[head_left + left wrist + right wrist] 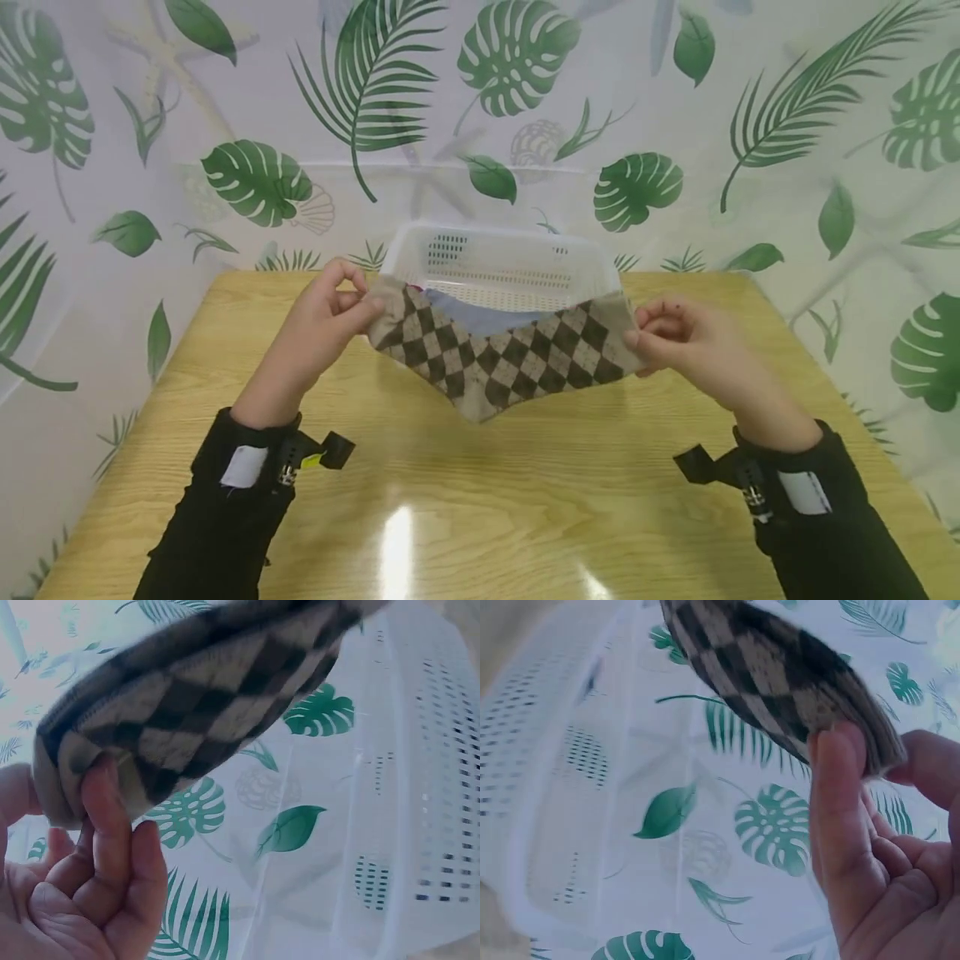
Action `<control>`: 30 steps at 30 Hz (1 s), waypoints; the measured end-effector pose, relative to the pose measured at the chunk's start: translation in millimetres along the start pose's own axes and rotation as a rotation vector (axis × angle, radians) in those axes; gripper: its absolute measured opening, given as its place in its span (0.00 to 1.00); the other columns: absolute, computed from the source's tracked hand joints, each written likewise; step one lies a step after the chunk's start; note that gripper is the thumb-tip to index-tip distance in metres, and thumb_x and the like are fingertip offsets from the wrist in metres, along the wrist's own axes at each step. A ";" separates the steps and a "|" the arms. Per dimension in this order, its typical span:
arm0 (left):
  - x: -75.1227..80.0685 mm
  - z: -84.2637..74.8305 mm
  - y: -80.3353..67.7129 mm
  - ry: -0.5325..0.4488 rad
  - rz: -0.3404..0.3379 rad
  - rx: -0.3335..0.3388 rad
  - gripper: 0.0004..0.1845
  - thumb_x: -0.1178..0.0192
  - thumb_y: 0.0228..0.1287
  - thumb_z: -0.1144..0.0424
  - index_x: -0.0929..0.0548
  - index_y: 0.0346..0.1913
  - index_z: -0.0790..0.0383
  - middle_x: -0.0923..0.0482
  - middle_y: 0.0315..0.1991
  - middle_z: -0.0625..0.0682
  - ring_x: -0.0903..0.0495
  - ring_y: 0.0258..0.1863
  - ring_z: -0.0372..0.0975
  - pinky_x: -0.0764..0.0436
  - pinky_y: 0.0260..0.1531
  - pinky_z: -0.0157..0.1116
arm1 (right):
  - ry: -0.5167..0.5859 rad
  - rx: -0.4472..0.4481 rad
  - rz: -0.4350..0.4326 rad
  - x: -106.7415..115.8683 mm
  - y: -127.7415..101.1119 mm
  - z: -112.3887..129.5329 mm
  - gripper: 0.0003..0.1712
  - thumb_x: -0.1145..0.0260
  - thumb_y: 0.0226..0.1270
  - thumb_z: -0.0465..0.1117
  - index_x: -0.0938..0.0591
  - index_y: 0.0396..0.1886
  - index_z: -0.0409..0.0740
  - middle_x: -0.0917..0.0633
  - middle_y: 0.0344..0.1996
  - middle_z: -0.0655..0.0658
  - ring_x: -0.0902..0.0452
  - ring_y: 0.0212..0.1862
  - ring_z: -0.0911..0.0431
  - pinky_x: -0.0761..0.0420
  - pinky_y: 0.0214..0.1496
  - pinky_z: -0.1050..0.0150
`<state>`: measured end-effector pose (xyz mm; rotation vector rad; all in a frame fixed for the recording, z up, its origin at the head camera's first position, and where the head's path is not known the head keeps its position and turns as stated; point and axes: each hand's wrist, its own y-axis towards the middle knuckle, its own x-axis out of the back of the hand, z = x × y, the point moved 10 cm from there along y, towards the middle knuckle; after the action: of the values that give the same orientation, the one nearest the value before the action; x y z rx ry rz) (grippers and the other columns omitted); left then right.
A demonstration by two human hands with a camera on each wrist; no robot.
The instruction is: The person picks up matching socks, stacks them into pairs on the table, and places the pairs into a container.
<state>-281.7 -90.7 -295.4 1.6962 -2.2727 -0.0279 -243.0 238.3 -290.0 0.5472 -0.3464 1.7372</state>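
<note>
In the head view a sock [517,358] with a dark and beige diamond pattern hangs stretched sideways above the table, its plain beige heel pointing down in the middle. My left hand [322,325] pinches its plain left end between thumb and fingers. At the right end, my right hand [686,342] pinches the beige end the same way. Both wrist views show the grips close up: the left hand [97,862] on one end of the cloth, the right hand [877,855] on the layered other end.
Behind the sock stands a white perforated plastic basket [585,258] at the table's far edge. A blue-grey cloth [483,317] shows above the sock, partly hidden by it. The wooden table [480,492] meets a leaf-patterned covering [420,183] at the back.
</note>
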 end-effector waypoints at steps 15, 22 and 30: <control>-3.5 47.0 79.0 -0.046 -0.286 0.120 0.10 0.42 0.70 0.61 0.33 0.37 0.59 0.25 0.35 0.53 0.24 0.32 0.38 0.21 0.39 0.33 | 0.237 -0.139 -0.189 6.8 83.0 -36.2 0.12 0.40 0.71 0.37 0.28 0.43 0.30 0.21 0.30 0.50 0.18 0.28 0.63 0.16 0.37 0.68; -1.9 95.5 94.8 0.077 -0.323 0.286 0.10 0.42 0.70 0.60 0.32 0.39 0.60 0.27 0.40 0.55 0.26 0.35 0.40 0.27 0.30 0.32 | 0.090 -0.323 -0.155 -4.9 101.4 -77.5 0.16 0.42 0.73 0.39 0.26 0.49 0.27 0.23 0.41 0.39 0.18 0.28 0.64 0.16 0.42 0.65; -4.4 104.6 102.0 0.315 -0.311 0.272 0.12 0.51 0.72 0.64 0.34 0.52 0.67 0.27 0.55 0.65 0.25 0.47 0.51 0.24 0.43 0.44 | -0.225 -0.329 -0.156 -9.3 108.1 -88.7 0.14 0.43 0.67 0.34 0.31 0.49 0.30 0.18 0.39 0.30 0.17 0.25 0.56 0.18 0.29 0.67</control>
<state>-402.2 -73.1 -376.2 2.0099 -1.8338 0.4659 -361.8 250.3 -363.3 0.5145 -0.7163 1.4335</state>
